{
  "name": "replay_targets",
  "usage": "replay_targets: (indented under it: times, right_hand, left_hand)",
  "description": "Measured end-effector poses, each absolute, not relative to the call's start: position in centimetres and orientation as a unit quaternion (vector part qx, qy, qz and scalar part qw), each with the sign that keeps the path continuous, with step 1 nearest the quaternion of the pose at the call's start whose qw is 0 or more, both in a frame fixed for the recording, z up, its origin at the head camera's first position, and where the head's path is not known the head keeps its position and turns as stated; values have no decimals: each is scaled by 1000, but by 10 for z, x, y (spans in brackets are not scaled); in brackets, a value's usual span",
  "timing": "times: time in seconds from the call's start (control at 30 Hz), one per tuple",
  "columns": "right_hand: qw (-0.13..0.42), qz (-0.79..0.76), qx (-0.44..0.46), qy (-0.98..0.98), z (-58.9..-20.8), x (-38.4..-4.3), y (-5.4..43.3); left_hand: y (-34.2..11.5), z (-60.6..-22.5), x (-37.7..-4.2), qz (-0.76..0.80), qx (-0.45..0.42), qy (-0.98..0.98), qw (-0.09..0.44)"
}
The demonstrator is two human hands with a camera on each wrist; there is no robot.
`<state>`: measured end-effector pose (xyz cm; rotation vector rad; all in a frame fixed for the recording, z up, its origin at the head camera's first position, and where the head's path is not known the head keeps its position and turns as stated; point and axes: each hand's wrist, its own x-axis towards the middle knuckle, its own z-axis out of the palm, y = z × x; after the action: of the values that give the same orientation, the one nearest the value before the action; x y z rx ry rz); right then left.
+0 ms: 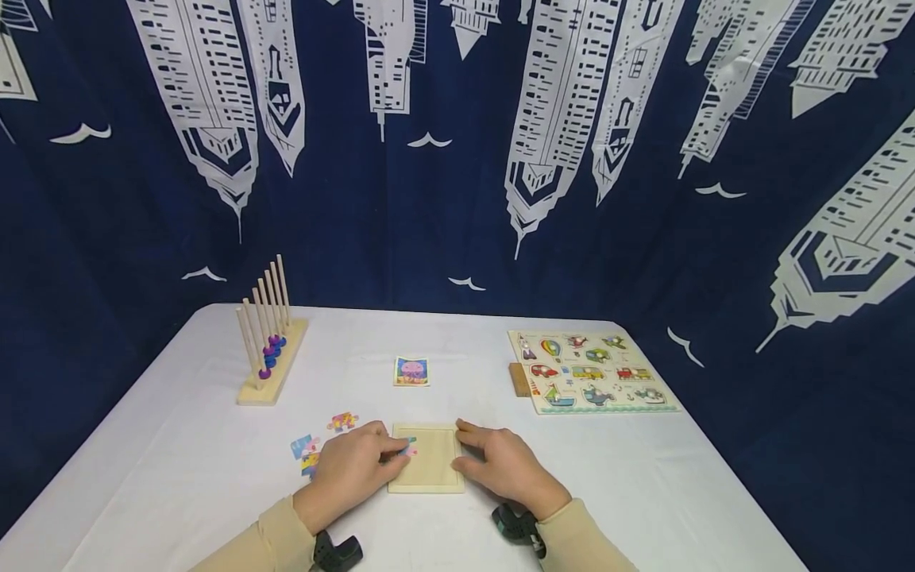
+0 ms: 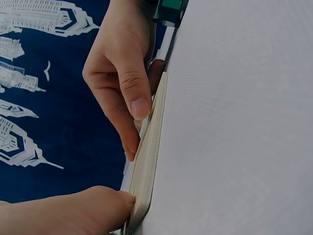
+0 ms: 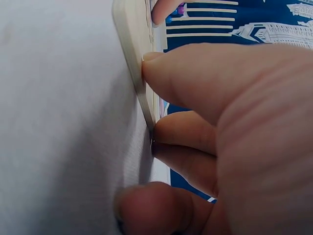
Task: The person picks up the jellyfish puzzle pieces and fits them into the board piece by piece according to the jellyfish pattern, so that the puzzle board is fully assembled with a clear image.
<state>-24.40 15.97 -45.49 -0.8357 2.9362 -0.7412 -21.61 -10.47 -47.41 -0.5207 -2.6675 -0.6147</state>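
A shallow square wooden puzzle tray (image 1: 434,465) lies flat on the white table, in front of the person. My left hand (image 1: 355,470) reaches over its left side, thumb and forefinger pinching a small blue-and-pink jigsaw piece (image 1: 411,446) against the tray; the fingers partly cover that piece. On the opposite side, my right hand (image 1: 509,469) holds the tray by its right rim, fingers toward the far corner and thumb lower down. In the left wrist view the right thumb (image 2: 140,108) touches the tray edge. Loose jigsaw pieces (image 1: 343,421) lie just beyond and left of the left hand.
A wooden peg stand (image 1: 272,381) with purple and blue beads stands at the back left. A small square picture card (image 1: 411,372) lies beyond the tray. At the back right, a vehicle picture board (image 1: 596,377) lies over a brown block (image 1: 519,380).
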Motion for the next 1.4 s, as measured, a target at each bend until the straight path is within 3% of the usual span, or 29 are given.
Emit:
replay_targets:
  times: [0.7, 1.4]
  right_hand:
    - [19, -227, -272, 935, -453, -245, 160]
    - [17, -241, -259, 935, -453, -244, 158]
  left_hand:
    - [-102, -470, -226, -266, -117, -945, 150]
    - [-111, -467, -224, -278, -91, -942, 164]
